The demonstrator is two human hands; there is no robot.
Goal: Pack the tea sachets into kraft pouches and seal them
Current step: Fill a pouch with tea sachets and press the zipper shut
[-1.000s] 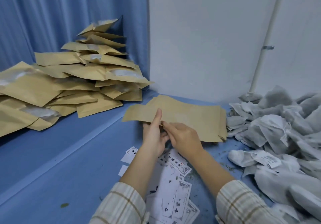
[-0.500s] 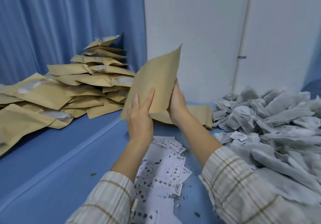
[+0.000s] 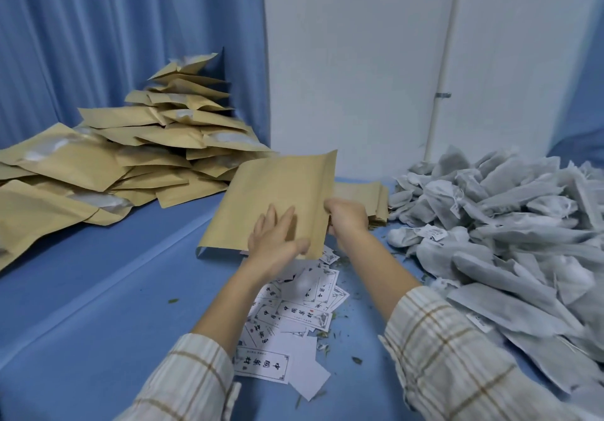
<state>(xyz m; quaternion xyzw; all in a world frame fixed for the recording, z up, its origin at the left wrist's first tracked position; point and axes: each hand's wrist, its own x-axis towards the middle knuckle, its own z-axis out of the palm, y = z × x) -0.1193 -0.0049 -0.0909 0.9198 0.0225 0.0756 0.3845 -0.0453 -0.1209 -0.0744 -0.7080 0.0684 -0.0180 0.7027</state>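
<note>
Kraft pouch (image 3: pixel 274 198) is held tilted above the blue table (image 3: pixel 98 290) — right hand (image 3: pixel 348 219) pinches its right edge, left hand (image 3: pixel 277 244) lies flat on its face, fingers straight. Tea sachets (image 3: pixel 506 224) crowd the right; filled pouches (image 3: pixel 130 159) pile left.

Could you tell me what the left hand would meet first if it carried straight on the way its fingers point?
The left hand points up and away with fingers spread on the kraft pouch, so it would slide along that pouch first. Beyond it probably lies the pile of filled pouches, though depth is unclear.
</note>
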